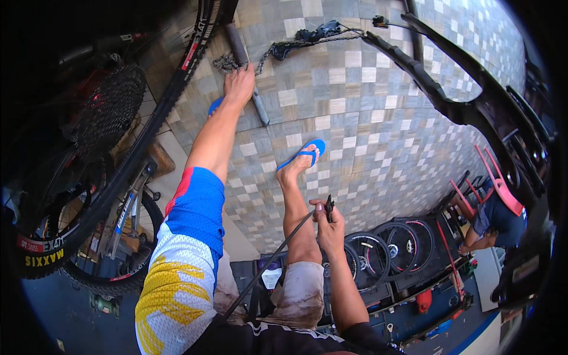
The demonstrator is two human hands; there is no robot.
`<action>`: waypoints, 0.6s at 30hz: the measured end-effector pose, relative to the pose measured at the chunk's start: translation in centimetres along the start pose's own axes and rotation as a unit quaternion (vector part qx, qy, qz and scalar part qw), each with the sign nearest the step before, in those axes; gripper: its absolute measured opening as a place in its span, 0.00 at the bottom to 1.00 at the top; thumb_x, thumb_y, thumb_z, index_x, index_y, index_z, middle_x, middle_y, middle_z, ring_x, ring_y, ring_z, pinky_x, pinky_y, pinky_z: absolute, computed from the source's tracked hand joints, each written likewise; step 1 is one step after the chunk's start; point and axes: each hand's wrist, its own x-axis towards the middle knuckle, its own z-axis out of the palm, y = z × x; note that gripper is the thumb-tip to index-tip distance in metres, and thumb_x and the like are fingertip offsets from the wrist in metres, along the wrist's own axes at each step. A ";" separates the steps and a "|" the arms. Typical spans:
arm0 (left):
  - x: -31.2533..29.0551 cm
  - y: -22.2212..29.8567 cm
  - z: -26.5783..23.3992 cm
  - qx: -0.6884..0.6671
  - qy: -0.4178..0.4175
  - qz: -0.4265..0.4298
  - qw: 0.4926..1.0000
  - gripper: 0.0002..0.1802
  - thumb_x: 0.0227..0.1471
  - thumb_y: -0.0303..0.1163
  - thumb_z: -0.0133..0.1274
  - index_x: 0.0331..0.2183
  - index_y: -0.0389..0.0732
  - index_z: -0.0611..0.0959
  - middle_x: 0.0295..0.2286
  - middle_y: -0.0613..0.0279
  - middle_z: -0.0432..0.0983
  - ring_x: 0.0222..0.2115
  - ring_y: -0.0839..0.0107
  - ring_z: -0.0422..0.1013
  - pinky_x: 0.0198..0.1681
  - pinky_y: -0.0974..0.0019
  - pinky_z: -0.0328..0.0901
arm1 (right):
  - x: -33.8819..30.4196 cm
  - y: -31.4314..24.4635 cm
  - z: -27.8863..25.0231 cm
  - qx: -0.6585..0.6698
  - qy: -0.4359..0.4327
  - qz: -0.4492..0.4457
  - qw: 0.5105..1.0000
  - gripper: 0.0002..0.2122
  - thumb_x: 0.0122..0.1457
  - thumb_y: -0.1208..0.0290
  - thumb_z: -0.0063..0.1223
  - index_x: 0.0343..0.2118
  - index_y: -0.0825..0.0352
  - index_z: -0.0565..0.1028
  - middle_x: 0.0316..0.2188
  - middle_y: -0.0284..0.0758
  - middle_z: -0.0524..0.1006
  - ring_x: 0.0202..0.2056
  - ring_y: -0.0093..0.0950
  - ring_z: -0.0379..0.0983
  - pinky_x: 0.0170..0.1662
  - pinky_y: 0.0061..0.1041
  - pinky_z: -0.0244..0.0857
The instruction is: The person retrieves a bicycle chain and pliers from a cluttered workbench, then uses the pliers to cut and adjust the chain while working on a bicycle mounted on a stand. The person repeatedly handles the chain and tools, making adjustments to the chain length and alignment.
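My left hand (239,86) is stretched forward and low, its fingers curled at a loose bicycle chain (223,63). The chain shows on both sides of the fingers, beside a dark tube (260,109) on the floor. Farther right the chain runs to a black rear derailleur (284,50) hanging below the bicycle frame (435,92). My right hand (330,234) is held near my right knee, closed round a small black tool (329,207) whose exact kind I cannot make out. A black cable (269,260) runs from beside that hand down towards my waist.
At the left stand a bicycle wheel with a knobbly tyre (168,97), a large cassette (112,106) and another bicycle (127,207). Several wheels (390,251) lie at the lower right. A co-worker (500,219) is beside a pinkish-red chair (503,186). Tiled flooring (355,136) spreads ahead.
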 end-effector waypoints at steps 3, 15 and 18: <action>-0.9 1.4 -0.6 -0.016 0.027 0.045 0.999 0.21 0.53 0.31 0.56 0.49 0.37 0.76 0.45 0.47 0.77 0.50 0.49 0.73 0.51 0.43 0.69 | 0.0 -2.1 0.6 -0.013 0.016 -0.020 1.000 0.11 0.71 0.68 0.51 0.45 0.69 0.81 0.25 0.23 0.71 0.29 0.15 0.64 0.34 0.18 0.61; 2.7 2.5 -0.5 0.073 0.025 0.034 0.996 0.13 0.59 0.29 0.50 0.46 0.43 0.80 0.44 0.51 0.77 0.49 0.52 0.74 0.46 0.47 0.72 | -0.3 -0.3 4.2 0.020 0.013 -0.042 0.999 0.10 0.70 0.71 0.53 0.46 0.70 0.81 0.27 0.24 0.73 0.30 0.14 0.65 0.34 0.17 0.60; 0.6 1.9 -1.9 -0.001 0.053 0.087 0.995 0.14 0.55 0.30 0.55 0.45 0.44 0.78 0.42 0.50 0.76 0.47 0.50 0.75 0.44 0.46 0.73 | -0.4 -0.4 4.2 0.015 0.010 -0.056 0.998 0.10 0.70 0.70 0.54 0.45 0.69 0.82 0.27 0.24 0.74 0.30 0.14 0.66 0.35 0.17 0.61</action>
